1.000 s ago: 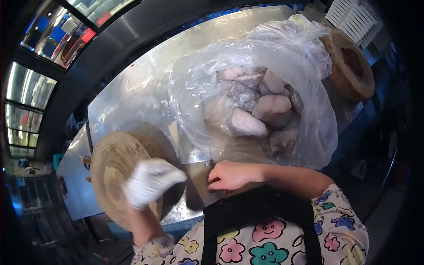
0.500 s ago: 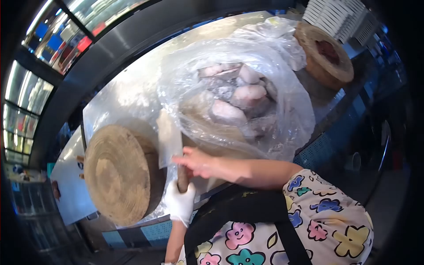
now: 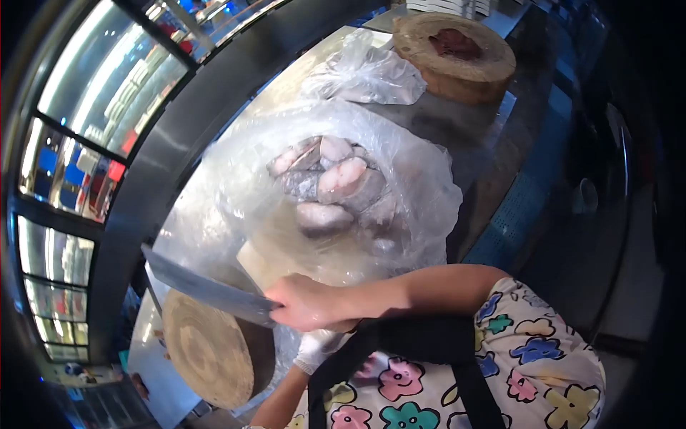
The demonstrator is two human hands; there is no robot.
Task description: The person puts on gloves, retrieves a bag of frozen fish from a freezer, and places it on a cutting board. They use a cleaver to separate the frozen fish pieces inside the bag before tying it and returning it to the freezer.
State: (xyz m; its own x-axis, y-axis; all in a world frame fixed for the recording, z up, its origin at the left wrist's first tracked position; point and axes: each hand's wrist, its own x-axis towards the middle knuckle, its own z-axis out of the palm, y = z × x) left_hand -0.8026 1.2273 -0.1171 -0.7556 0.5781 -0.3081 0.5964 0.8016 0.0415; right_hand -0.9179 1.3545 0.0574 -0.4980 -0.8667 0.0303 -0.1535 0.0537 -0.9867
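Note:
A cleaver [image 3: 211, 286] is gripped by its handle in my bare right hand [image 3: 304, 303], the fingers closed round it. Its wide blade points to the left and overlaps the top of the near chopping block [image 3: 207, 347]. My left hand [image 3: 316, 349], in a white glove, is below the right forearm near the apron; its fingers are mostly hidden. Beyond my hands lies a large clear plastic bag [image 3: 421, 168], opened wide. Several pale pink chunks with greyish skin [image 3: 343, 179], apparently fish, rest inside it.
A second round chopping block [image 3: 464, 79] with a dark red patch stands at the far end of the metal table [image 3: 464, 136]. A crumpled plastic bag [image 3: 368, 75] sits beside it. White crates [image 3: 450, 7] are behind. Glass-fronted cases [image 3: 107, 79] line the left.
The cleaver has passed from my gloved left hand to my right and swung to point left. The left hand has drawn back under the right forearm. The view has shifted.

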